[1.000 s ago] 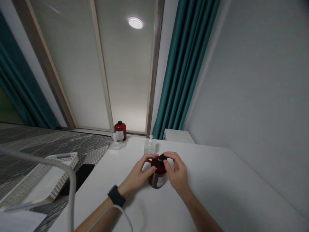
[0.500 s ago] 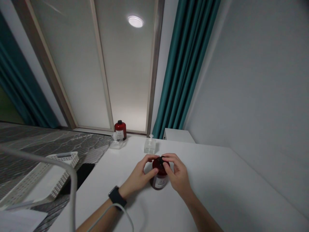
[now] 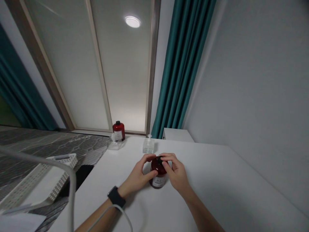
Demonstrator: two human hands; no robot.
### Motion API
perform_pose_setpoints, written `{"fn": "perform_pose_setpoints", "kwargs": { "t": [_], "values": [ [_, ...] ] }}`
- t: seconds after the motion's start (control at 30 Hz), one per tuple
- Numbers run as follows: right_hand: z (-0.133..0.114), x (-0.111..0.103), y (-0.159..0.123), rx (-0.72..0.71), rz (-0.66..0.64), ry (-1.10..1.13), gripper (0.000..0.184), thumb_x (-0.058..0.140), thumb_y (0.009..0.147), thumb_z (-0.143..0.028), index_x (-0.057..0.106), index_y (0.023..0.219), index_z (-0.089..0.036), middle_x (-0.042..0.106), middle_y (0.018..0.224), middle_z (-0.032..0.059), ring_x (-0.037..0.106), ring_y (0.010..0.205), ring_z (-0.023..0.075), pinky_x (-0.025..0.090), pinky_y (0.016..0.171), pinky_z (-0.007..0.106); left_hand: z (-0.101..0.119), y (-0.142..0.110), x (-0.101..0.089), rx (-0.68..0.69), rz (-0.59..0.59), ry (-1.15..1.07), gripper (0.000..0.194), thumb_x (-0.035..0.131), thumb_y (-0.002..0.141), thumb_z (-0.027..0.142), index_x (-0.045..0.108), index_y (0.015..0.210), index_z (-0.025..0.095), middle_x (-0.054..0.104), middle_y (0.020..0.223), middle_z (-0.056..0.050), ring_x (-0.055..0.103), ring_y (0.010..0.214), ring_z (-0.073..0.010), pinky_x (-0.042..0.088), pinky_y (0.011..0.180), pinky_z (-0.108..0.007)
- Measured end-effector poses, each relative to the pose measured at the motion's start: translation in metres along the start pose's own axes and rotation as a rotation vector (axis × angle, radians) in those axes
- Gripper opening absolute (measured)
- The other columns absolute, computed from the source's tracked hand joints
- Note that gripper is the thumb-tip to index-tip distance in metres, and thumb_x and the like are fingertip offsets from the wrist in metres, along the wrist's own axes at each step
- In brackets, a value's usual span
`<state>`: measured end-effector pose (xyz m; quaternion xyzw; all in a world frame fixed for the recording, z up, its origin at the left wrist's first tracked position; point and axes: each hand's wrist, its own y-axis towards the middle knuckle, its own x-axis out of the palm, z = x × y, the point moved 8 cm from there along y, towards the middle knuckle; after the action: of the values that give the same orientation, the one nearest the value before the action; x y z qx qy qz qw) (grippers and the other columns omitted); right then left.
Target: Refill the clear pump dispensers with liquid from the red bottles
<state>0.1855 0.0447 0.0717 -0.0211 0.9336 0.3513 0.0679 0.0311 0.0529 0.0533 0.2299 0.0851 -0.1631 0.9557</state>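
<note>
Evidently, a dark red bottle [image 3: 158,181] is kept upright on the worktop [image 3: 212,183], wrapped at the shoulder by the left hand's fingers [image 3: 147,158], its black cap [image 3: 159,159] pinched by the right hand's fingers [image 3: 169,156]. Smooth and probably slippery, it would be best gripped around the body. A clear square bottle [image 3: 148,147] is placed just beyond the fingers.

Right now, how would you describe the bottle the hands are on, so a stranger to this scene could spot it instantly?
On the white table, a dark red bottle with a white label stands near the front, its black cap between the left hand and right hand. A similar red bottle stands at the far edge, untouched.
</note>
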Motion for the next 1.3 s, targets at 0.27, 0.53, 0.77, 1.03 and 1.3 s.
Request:
{"fn": "perform_pose_setpoints", "kwargs": {
  "t": [0.27,0.53,0.77,1.03,1.3],
  "values": [
    [-0.005,-0.003,-0.002,0.010,0.099,-0.040,0.015,0.062,0.088,-0.019,0.065,0.101,-0.025,0.063,0.100,0.0053,0.061,0.098,0.0213,0.050,0.088,0.037,0.004,0.000,0.008,0.001,0.017,0.014,0.042,0.063,0.085,0.026,0.050,0.125,0.018,0.059,0.123,-0.011,0.055,0.116,-0.0278,0.042,0.104,-0.044],
    [-0.004,-0.001,-0.005,0.024,0.057,-0.003,0.015,0.057,0.091,-0.018,0.063,0.103,-0.025,0.066,0.116,0.0085,0.057,0.120,0.0238,0.042,0.106,0.047,0.022,-0.004,0.004,0.178,0.036,0.163,0.040,0.062,0.090,0.027,0.050,0.128,0.022,0.053,0.132,-0.012,0.048,0.126,-0.0291,0.038,0.109,-0.048],
    [0.001,-0.005,-0.009,0.067,0.133,-0.053,0.027,0.062,0.087,-0.019,0.060,0.113,-0.026,0.062,0.104,0.0038,0.061,0.098,0.0202,0.050,0.091,0.036,0.030,-0.006,0.005,0.252,0.018,0.219,0.034,0.059,0.094,0.027,0.053,0.128,0.025,0.056,0.130,-0.010,0.050,0.124,-0.0270,0.040,0.107,-0.045],
    [0.000,-0.005,-0.009,0.078,0.116,-0.077,0.029,0.060,0.088,-0.019,0.061,0.116,-0.025,0.064,0.109,0.0061,0.061,0.103,0.0218,0.049,0.094,0.038,0.031,-0.005,0.006,0.262,0.016,0.234,0.032,0.059,0.094,0.027,0.054,0.126,0.025,0.057,0.130,-0.010,0.050,0.124,-0.0272,0.042,0.106,-0.045],
    [0.002,-0.002,-0.010,0.099,0.068,-0.076,0.032,0.057,0.091,-0.021,0.060,0.123,-0.026,0.064,0.116,0.0075,0.061,0.108,0.0227,0.048,0.099,0.041,0.030,-0.006,0.005,0.260,0.023,0.244,0.032,0.059,0.094,0.028,0.054,0.126,0.026,0.057,0.130,-0.010,0.050,0.123,-0.0274,0.042,0.106,-0.046]
  ]
}}
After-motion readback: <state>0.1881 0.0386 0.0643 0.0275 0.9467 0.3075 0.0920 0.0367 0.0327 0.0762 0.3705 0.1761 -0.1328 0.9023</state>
